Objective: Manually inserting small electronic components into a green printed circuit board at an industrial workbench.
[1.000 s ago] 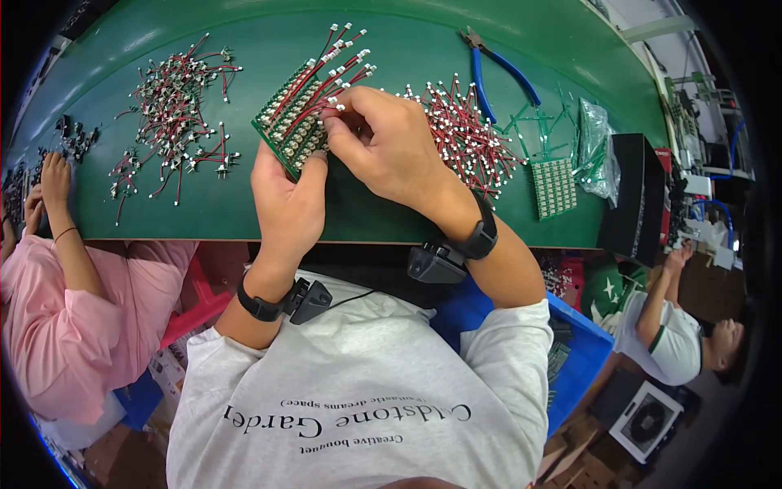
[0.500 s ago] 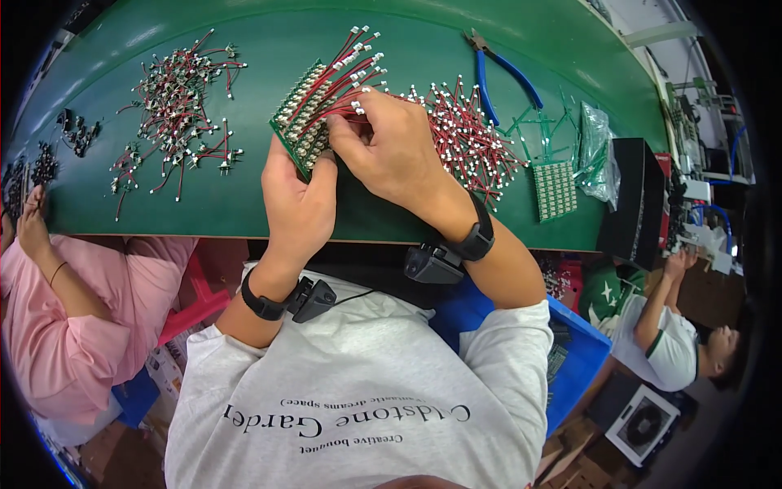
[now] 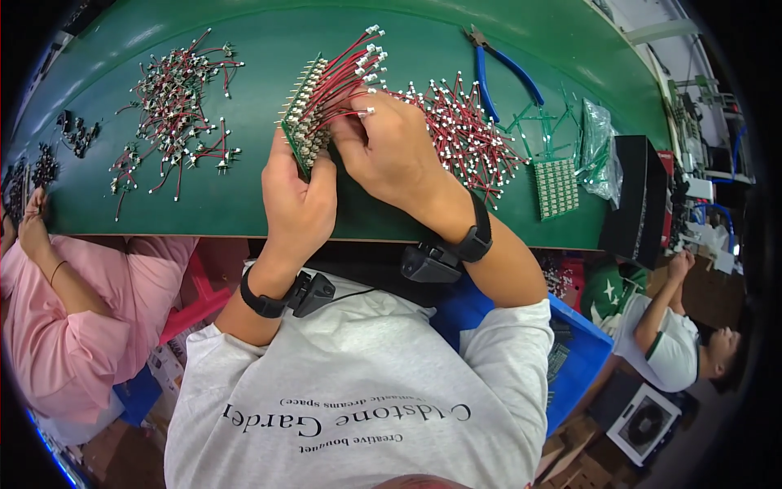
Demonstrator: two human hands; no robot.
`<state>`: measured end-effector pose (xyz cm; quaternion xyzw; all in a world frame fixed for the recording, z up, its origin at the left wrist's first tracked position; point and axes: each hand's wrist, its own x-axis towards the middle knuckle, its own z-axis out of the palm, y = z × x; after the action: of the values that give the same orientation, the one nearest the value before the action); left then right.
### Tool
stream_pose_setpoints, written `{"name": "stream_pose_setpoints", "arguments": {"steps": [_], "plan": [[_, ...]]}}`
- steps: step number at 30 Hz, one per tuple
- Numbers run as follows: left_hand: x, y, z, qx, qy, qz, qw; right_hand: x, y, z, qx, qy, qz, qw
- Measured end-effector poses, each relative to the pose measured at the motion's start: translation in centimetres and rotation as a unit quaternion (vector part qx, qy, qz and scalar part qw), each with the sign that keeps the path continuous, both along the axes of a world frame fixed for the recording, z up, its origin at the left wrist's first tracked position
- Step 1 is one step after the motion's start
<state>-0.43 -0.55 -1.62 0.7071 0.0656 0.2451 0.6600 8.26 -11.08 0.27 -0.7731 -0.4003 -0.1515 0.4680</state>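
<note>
The connector-studded circuit-board panel is held above the table, directly ahead of the person's torso and between the hands. Its long axis is directed away from the body, and the panel is tilted so that it is seen nearly edge-on. The face carrying the white sockets is turned to the right, toward the right hand; thin pins project from the opposite side. The lower end of the panel is nearest to the left hand. Red two-wire cables extend from the socketed face to the upper right, over the right fingertips, with white plugs at their free ends.

The left hand is closed on the lower end of the panel, the thumb placed on the socket side and the fingers behind. The right hand is nearly closed, with thumb and forefinger brought together among the cables, close against the sockets. The fingertips are partly covered; whether a single cable is gripped cannot be told.

A loose pile of red cables is located just beyond the right hand. Farther right, blue-handled cutters and a second panel are laid out. Small cabled boards are heaped on the left.
</note>
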Motion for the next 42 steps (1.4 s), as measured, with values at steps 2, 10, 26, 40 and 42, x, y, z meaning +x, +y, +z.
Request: {"name": "stream_pose_setpoints", "arguments": {"steps": [2,10,26,40,42], "plan": [[-0.1,-0.1,0.0,-0.005,0.013,0.000,1.000,0.1,-0.2,0.1,-0.007,-0.057,-0.009,0.998],[-0.1,-0.6,-0.1,-0.011,-0.013,-0.007,1.000,-0.1,0.2,-0.6,-0.067,-0.081,-0.043,0.994],[-0.1,3.1,0.6,-0.284,0.000,-0.005,0.959,5.5,-4.4,0.1,-0.131,-0.008,-0.092,0.987],[-0.2,2.9,0.1,-0.289,0.005,-0.012,0.957,4.5,-2.5,-0.8,-0.140,-0.077,-0.025,0.987],[-0.1,2.9,0.2,-0.299,0.003,-0.015,0.954,4.5,-2.6,-0.4,-0.116,-0.040,-0.004,0.992]]}}
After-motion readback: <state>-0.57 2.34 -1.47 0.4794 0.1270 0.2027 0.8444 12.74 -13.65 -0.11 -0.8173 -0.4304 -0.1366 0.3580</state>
